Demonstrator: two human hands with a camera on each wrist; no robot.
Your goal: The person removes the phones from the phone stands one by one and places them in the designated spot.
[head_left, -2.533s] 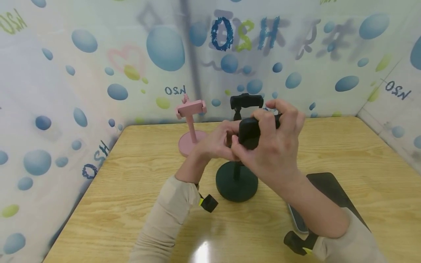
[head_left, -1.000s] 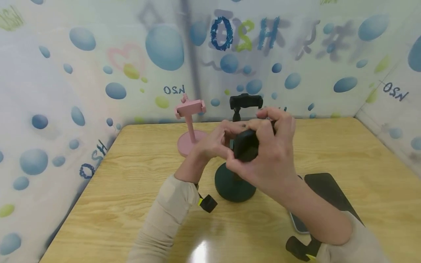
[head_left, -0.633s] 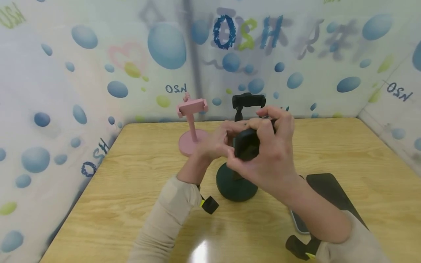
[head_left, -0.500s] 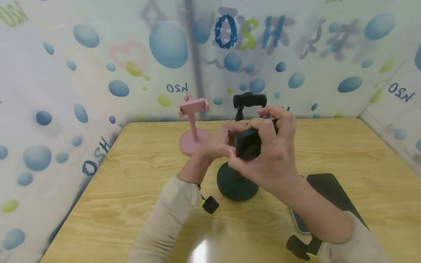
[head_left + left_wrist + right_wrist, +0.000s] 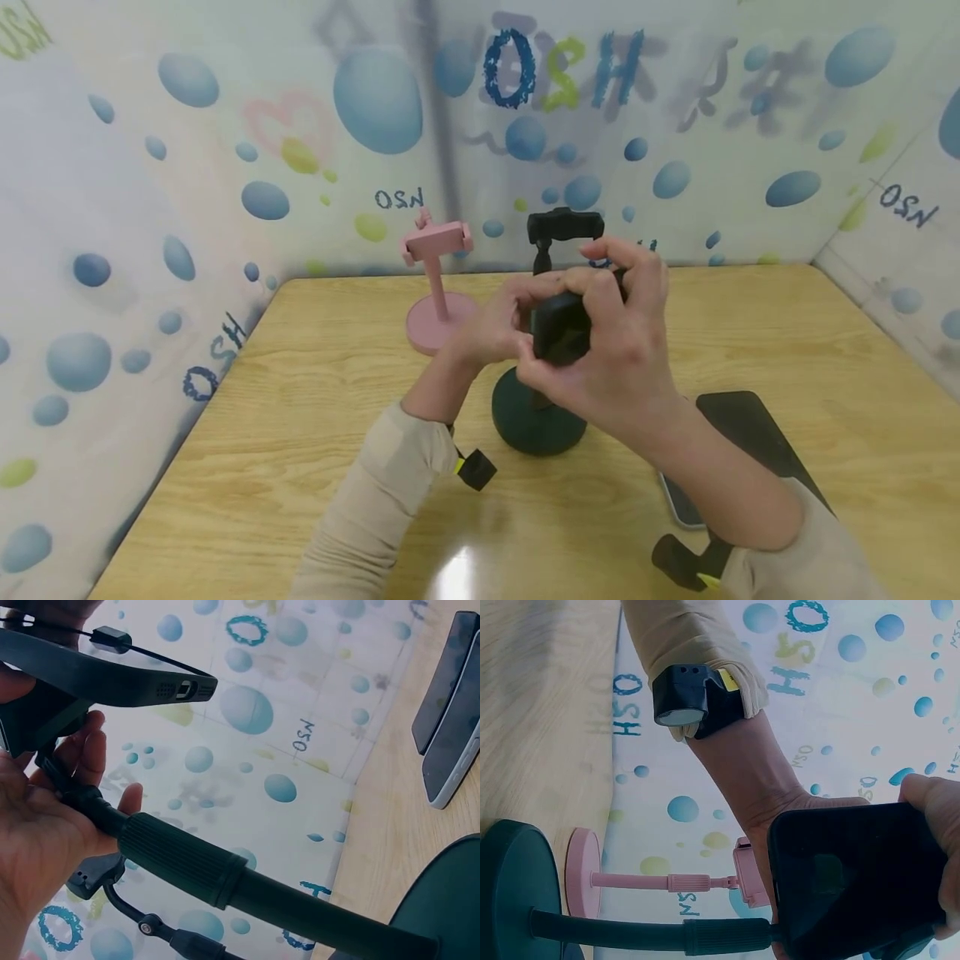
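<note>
A black smartphone [image 5: 847,877] lies against the head of a dark green phone stand [image 5: 180,859], tilted, with its charging port toward the left wrist camera. My right hand [image 5: 626,333] grips the phone by its edges, thumb at the lower side and fingers over the upper. Behind the phone, my left hand [image 5: 491,321] holds the stand near its neck, just under the head, as the left wrist view shows. The stand's round base [image 5: 538,417] rests on the table. In the head view the phone and right hand hide most of the stand's head.
At the back left stands a pink phone stand [image 5: 438,283]. A black phone stand [image 5: 566,225] rises behind my hands. Two dark phones or tablets [image 5: 750,429] lie on the wooden table [image 5: 300,400] at the right, partly under my right forearm. A patterned curtain [image 5: 300,83] surrounds the table.
Since the earliest frame, the phone has tilted and come slightly down and left, with my right hand moving along. Over the last second both hands stay nearly still.
</note>
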